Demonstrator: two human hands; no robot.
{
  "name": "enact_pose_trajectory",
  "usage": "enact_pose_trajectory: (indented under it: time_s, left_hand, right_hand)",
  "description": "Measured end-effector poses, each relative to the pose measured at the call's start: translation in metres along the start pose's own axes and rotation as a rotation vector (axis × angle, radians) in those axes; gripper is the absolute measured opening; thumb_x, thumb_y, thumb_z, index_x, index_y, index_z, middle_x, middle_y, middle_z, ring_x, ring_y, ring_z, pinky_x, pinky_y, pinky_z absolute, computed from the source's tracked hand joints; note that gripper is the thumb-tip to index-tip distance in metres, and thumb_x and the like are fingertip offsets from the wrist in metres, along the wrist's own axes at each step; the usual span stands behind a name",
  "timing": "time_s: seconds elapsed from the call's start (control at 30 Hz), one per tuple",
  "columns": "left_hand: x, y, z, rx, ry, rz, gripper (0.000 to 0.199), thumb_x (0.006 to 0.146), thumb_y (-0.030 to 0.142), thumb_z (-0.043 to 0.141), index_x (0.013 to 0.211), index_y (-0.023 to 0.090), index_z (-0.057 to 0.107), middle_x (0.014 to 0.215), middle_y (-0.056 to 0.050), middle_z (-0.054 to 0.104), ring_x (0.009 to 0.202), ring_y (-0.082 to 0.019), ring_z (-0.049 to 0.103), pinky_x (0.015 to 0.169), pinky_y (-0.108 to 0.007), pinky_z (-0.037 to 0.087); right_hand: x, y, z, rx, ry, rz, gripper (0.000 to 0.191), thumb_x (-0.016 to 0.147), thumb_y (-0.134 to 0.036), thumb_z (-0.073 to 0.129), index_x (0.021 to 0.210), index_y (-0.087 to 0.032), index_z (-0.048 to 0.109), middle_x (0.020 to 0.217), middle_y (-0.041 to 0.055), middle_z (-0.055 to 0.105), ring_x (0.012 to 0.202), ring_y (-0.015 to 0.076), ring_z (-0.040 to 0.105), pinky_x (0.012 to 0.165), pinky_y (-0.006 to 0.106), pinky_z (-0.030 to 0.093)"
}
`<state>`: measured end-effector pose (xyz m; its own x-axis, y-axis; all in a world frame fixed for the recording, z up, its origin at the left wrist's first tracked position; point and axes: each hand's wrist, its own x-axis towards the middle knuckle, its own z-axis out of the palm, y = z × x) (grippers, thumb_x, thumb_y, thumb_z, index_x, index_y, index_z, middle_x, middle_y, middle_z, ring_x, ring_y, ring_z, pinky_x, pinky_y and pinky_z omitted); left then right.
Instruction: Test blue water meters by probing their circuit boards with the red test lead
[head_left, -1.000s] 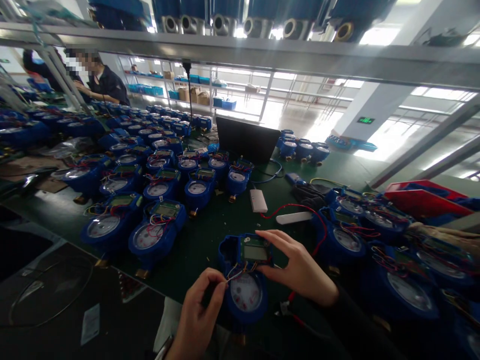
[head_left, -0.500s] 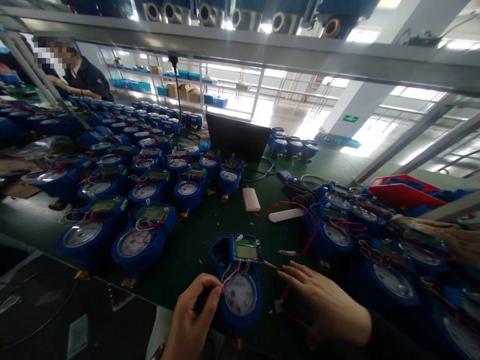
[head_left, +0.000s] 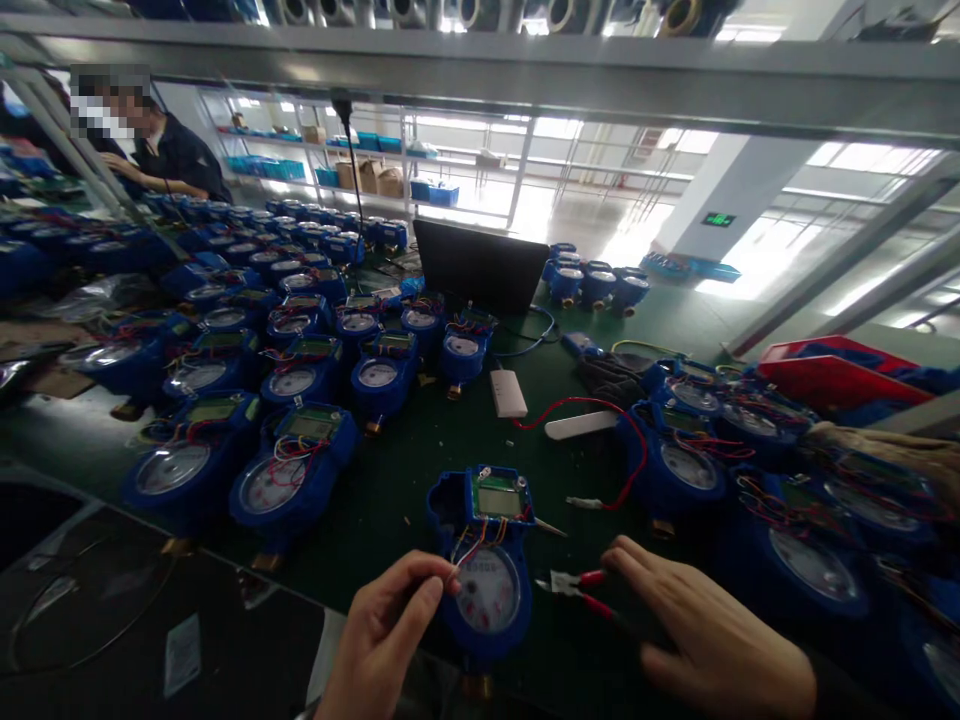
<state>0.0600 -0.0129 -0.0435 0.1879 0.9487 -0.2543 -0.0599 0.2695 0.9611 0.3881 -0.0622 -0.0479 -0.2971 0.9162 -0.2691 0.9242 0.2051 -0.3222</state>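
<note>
A blue water meter [head_left: 487,590] with a small display [head_left: 499,500] and a clear round dial stands in front of me. My left hand [head_left: 397,620] is at the dial's left edge, thumb and forefinger pinched on thin wires [head_left: 466,550] that come from below the display. To the right of the meter lies a pair of red-handled cutting pliers [head_left: 566,583], jaws toward the meter. My right hand [head_left: 705,620] hovers beside the handles with thumb and fingers apart; the handle ends are lost in shadow. A thin pointed rod [head_left: 551,526] lies by the display's right side.
Many similar meters [head_left: 292,480] crowd the left; more stand at right [head_left: 686,465]. Behind are a white box [head_left: 508,394] with a red cable, a pale flat bar [head_left: 581,425], a black laptop [head_left: 480,265] and a red bin [head_left: 825,370]. A metal shelf beam crosses overhead. A co-worker [head_left: 176,155] sits far left.
My right hand has moved right and down, away from the thin rod to the pliers, which now show more fully. My left hand keeps its pinch on the wires. The view has shifted slightly.
</note>
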Motion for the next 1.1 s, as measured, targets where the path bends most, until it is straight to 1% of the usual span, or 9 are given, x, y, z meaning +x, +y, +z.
enact_pose_trajectory:
  time_s: [0.07,0.13,0.27,0.37,0.5,0.67,0.8,0.93,1.1]
  left_hand:
    - [0.002,0.0,-0.005,0.007,-0.064,-0.042,0.029,0.084,0.048,0.065,0.086,0.021,0.076,0.078,-0.002,0.069,0.07,-0.015,0.055,0.065,-0.021,0.045]
    - [0.004,-0.002,-0.01,0.022,-0.119,-0.074,0.03,0.085,0.049,0.063,0.092,0.022,0.076,0.081,-0.003,0.069,0.07,-0.015,0.053,0.066,-0.022,0.044]
    - [0.003,-0.002,-0.014,-0.044,-0.166,-0.09,0.033,0.085,0.049,0.063,0.098,0.022,0.078,0.086,-0.004,0.069,0.069,-0.014,0.049,0.065,-0.023,0.042]
    - [0.001,-0.002,-0.013,-0.158,-0.125,-0.127,0.035,0.085,0.05,0.062,0.103,0.023,0.078,0.087,-0.004,0.069,0.068,-0.013,0.048,0.067,-0.025,0.041]
    - [0.002,-0.006,-0.012,-0.137,-0.126,-0.116,0.045,0.089,0.055,0.054,0.107,0.021,0.076,0.076,-0.003,0.064,0.067,-0.014,0.05,0.067,-0.026,0.041]
    - [0.009,-0.007,-0.011,-0.217,-0.136,-0.103,0.049,0.085,0.053,0.053,0.115,0.016,0.064,0.086,-0.008,0.07,0.053,-0.012,0.052,0.051,-0.025,0.039]
    - [0.009,-0.005,-0.011,-0.165,-0.126,-0.071,0.047,0.086,0.051,0.054,0.117,0.017,0.056,0.084,-0.008,0.071,0.054,-0.014,0.057,0.051,-0.025,0.042]
    - [0.006,-0.005,-0.009,-0.174,-0.119,-0.06,0.043,0.086,0.049,0.052,0.116,0.017,0.054,0.086,-0.008,0.072,0.055,-0.014,0.059,0.052,-0.026,0.044]
    - [0.008,-0.009,-0.005,-0.267,-0.112,-0.076,0.043,0.082,0.047,0.057,0.111,0.017,0.054,0.084,-0.007,0.072,0.051,-0.013,0.057,0.05,-0.024,0.04]
  right_hand:
    - [-0.006,-0.008,0.001,0.1,0.107,-0.043,0.065,0.076,-0.025,0.055,0.14,-0.015,0.053,0.137,0.0147,0.058,0.122,0.0348,0.058,0.101,0.048,0.051]
    - [-0.004,-0.027,-0.003,0.191,0.16,-0.082,0.064,0.073,-0.026,0.056,0.137,-0.018,0.055,0.13,0.0123,0.064,0.115,0.0337,0.063,0.095,0.045,0.055]
    - [0.019,-0.078,-0.022,0.213,0.076,-0.045,0.051,0.059,-0.022,0.058,0.11,-0.02,0.067,0.116,0.0124,0.07,0.105,0.0346,0.067,0.086,0.041,0.059]
    - [0.035,-0.101,-0.03,0.149,0.05,-0.048,0.051,0.056,-0.021,0.058,0.106,-0.016,0.067,0.114,0.0158,0.07,0.105,0.0366,0.066,0.085,0.042,0.058]
    - [0.043,-0.109,-0.033,0.146,0.02,-0.044,0.043,0.059,-0.023,0.059,0.101,-0.017,0.065,0.105,0.0138,0.07,0.098,0.0347,0.067,0.082,0.042,0.057]
    - [0.046,-0.113,-0.045,0.191,-0.164,0.042,0.032,0.068,-0.025,0.056,0.098,-0.018,0.061,0.1,0.0088,0.067,0.094,0.0309,0.064,0.082,0.044,0.05]
    - [0.048,-0.116,-0.055,0.198,-0.211,0.057,0.032,0.066,-0.025,0.057,0.098,-0.018,0.06,0.1,0.0076,0.067,0.095,0.0298,0.063,0.083,0.041,0.045]
    - [0.052,-0.116,-0.06,0.198,-0.185,0.008,0.021,0.068,-0.025,0.058,0.089,-0.02,0.059,0.089,0.0032,0.068,0.077,0.0233,0.063,0.067,0.032,0.041]
    - [0.054,-0.116,-0.062,0.205,-0.14,-0.043,0.01,0.07,-0.026,0.062,0.076,-0.022,0.056,0.068,-0.0031,0.062,0.054,0.0149,0.053,0.05,0.026,0.028]
